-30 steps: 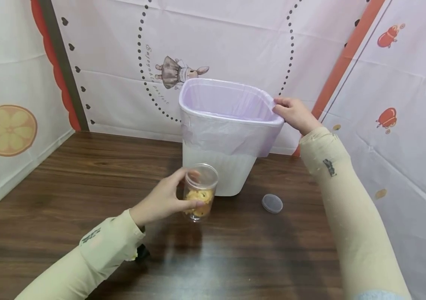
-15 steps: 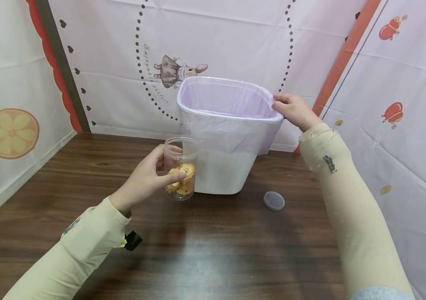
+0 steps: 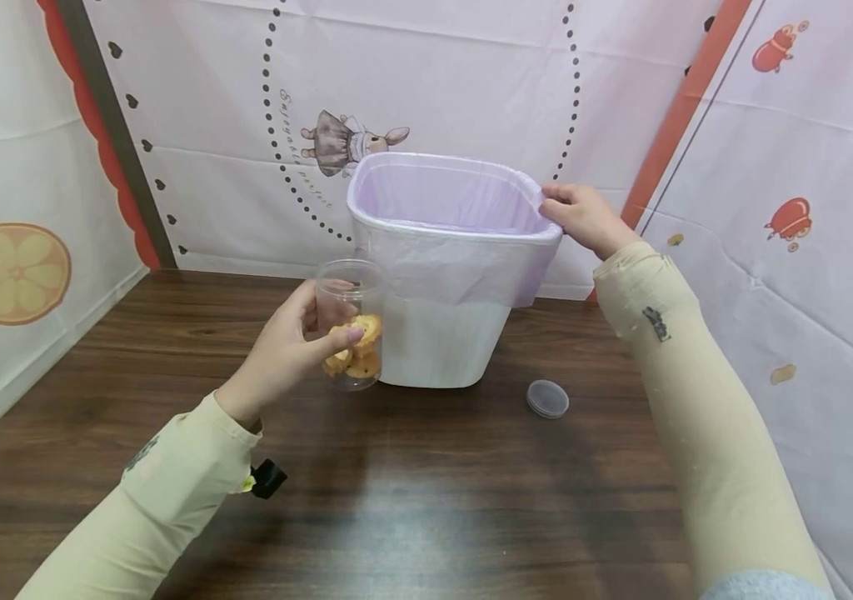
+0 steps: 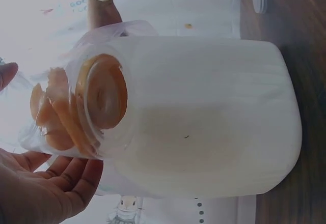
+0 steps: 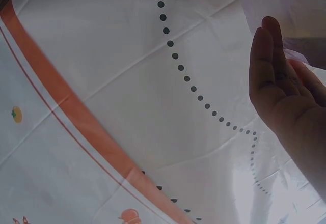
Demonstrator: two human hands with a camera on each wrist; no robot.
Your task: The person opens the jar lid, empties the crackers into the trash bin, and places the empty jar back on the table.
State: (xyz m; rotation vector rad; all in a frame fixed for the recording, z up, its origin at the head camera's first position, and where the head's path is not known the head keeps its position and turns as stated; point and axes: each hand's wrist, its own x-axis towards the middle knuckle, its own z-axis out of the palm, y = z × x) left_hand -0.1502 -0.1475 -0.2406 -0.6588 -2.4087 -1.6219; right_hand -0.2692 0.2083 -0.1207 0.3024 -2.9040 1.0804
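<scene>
My left hand (image 3: 272, 354) grips a clear plastic jar (image 3: 357, 287) in the head view, its thumb across the front. The jar is upright, has no lid on, and holds several yellow cookies (image 3: 364, 362) in its lower half. Seen from below in the left wrist view, the cookies (image 4: 104, 94) press against the jar's base. Directly behind the jar stands a white trash bin (image 3: 437, 346) lined with a pale purple bag (image 3: 464, 275). At its right rim, my right hand (image 3: 584, 218) pinches the folded bag edge; the right wrist view shows that hand (image 5: 288, 99) mostly from the side.
A round clear lid (image 3: 547, 399) lies on the dark wooden table (image 3: 411, 517), right of the bin. Printed cloth walls (image 3: 471, 75) close in the back and both sides. A black piece (image 3: 269, 478) sticks out at the left cuff.
My left hand has carried the jar up and to the left, from in front of the bin to its left front side. My right hand stays at the bin's rim.
</scene>
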